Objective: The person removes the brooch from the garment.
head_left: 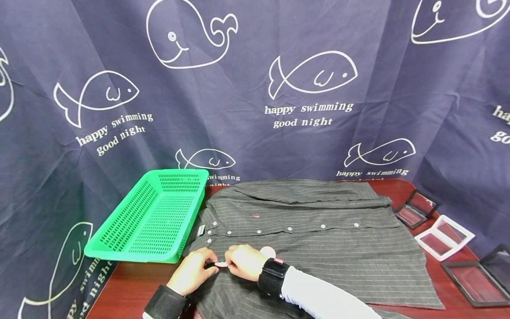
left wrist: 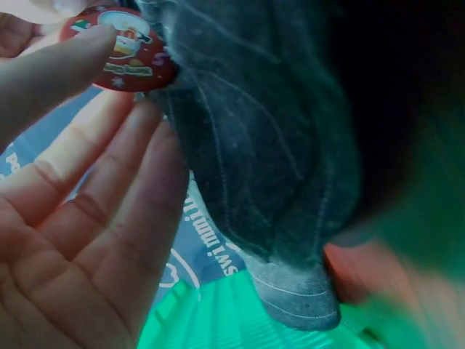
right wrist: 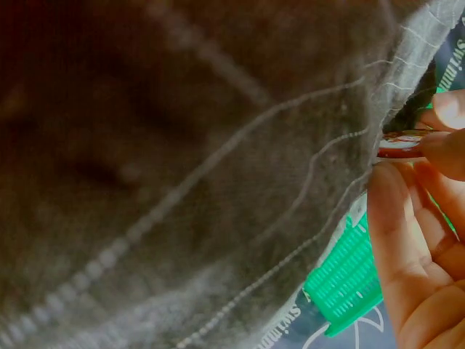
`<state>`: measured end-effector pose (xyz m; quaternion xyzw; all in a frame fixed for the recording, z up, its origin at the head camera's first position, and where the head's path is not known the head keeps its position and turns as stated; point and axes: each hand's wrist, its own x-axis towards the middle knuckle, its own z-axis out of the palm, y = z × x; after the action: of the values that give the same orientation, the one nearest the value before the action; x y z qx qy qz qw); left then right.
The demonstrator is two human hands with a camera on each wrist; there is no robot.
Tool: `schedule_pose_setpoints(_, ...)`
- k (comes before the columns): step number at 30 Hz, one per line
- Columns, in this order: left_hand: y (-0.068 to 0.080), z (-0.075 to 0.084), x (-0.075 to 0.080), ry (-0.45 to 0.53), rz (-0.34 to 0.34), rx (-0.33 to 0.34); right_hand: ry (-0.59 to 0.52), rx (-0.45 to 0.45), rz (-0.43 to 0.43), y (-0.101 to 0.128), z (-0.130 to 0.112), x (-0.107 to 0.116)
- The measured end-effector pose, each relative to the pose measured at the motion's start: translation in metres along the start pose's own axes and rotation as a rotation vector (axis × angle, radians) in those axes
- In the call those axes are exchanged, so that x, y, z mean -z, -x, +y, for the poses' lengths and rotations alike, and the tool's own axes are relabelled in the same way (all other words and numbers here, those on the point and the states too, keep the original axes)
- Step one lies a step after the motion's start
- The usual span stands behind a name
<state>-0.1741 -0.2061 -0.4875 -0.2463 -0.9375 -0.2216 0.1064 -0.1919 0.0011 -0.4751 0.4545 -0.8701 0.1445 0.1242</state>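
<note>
So, quick rundown:
Shirt: dark striped shirt [head_left: 311,230] lies spread flat on the red surface [head_left: 131,283], buttoned up.
Badge: round red badge [left wrist: 120,49] sits at the shirt's near edge, about 7 o'clock from the shirt's middle.
Left hand: left hand [head_left: 191,271] has its fingers [left wrist: 87,174] pinching the badge against the cloth.
Right hand: right hand [head_left: 245,262] grips the same spot, fingers curled.
Progress: my guess is it's midway, badge at the fabric, can't tell if it's fastened.
Views: only the left wrist view shows the badge's cartoon face; only the head view shows the green basket [head_left: 155,217] at 9 o'clock and the frames [head_left: 444,237] at 3 o'clock.
</note>
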Motion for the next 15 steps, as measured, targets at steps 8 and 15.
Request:
schedule_pose_setpoints(8,-0.0007,0.0002,-0.0037,-0.024,0.056,-0.031,-0.034,-0.020,0.027,-0.0002,0.0007,-0.0006)
schedule_pose_setpoints(15,-0.0019,0.0018,-0.0021,-0.041,0.068,-0.019,-0.068,-0.040,0.061,-0.0015,0.0035,-0.0035)
